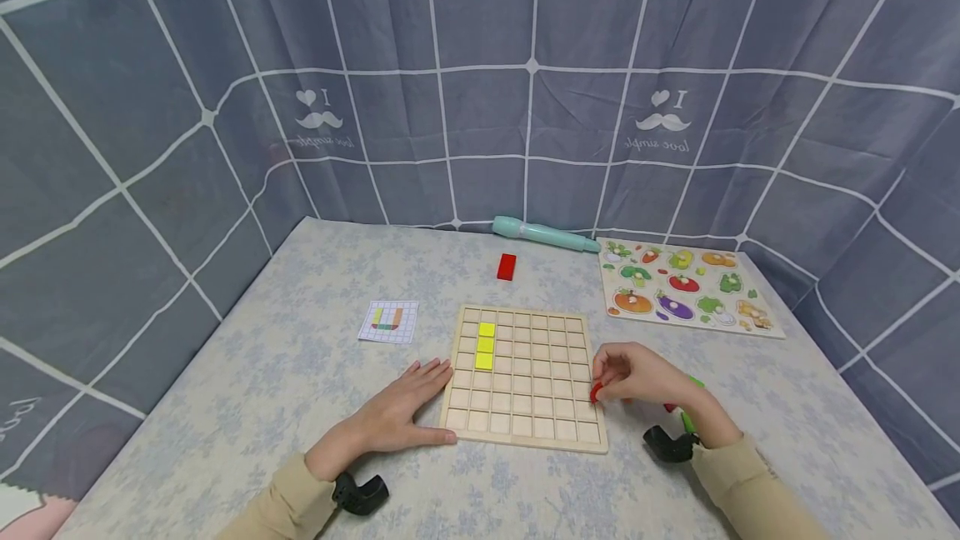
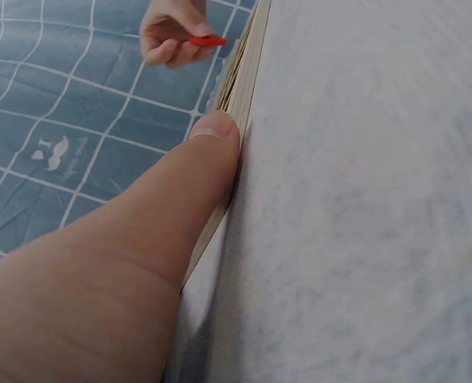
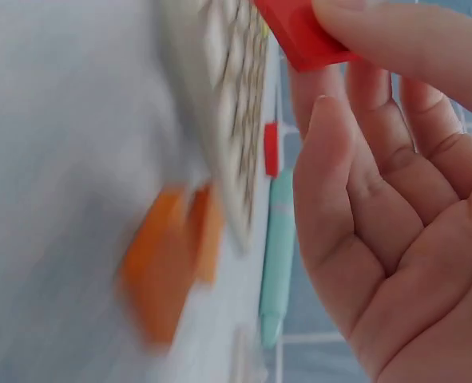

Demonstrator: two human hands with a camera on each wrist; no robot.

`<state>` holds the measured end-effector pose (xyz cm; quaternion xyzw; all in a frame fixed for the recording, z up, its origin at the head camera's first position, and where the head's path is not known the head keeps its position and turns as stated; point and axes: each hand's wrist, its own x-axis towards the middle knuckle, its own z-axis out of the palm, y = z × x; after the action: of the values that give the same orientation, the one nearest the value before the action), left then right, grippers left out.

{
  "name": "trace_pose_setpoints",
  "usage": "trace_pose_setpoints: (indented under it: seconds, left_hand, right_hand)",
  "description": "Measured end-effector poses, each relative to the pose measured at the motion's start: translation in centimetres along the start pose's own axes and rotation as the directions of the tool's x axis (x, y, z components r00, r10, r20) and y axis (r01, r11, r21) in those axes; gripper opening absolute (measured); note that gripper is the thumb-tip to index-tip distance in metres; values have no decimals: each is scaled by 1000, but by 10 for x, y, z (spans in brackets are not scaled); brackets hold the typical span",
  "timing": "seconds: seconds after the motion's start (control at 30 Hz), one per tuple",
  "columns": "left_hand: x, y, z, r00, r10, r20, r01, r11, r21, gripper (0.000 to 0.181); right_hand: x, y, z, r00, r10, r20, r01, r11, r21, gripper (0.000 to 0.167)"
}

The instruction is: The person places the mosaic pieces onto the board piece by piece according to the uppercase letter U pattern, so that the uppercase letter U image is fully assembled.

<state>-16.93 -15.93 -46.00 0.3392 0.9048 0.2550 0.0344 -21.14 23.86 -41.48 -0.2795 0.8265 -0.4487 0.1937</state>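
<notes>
A wooden grid board [image 1: 536,373] lies on the table, with yellow squares [image 1: 485,346] filling a short column near its upper left. My left hand [image 1: 401,411] rests flat at the board's left side, fingers straight. In the left wrist view its thumb lies against the board's edge [image 2: 247,80]. Between thumb and fingers, my right hand [image 1: 637,373] pinches a small flat red block [image 3: 303,32] just over the board's right edge. Orange blocks [image 3: 168,263] lie on the table below that hand. Green pieces [image 1: 687,422] are partly hidden behind the right wrist.
Left of the board lies a gridded card [image 1: 388,322] with a coloured U-shaped pattern. A red block [image 1: 506,267] lies beyond the board. Farther back are a teal pen-like stick [image 1: 546,235] and a vegetable puzzle board [image 1: 652,282]. A grid-patterned curtain [image 1: 480,115] surrounds the table.
</notes>
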Motion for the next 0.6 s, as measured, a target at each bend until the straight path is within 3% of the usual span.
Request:
trace_pose_setpoints:
  seconds: [0.23, 0.6]
  left_hand:
    - [-1, 2, -2, 1000, -16, 12, 16, 1000, -5, 93]
    - [0, 1, -2, 999, -24, 25, 24, 1000, 18, 94]
  right_hand:
    - [42, -25, 13, 997, -71, 32, 70, 997, 44, 16]
    - [104, -47, 52, 993, -80, 90, 75, 995, 59, 14]
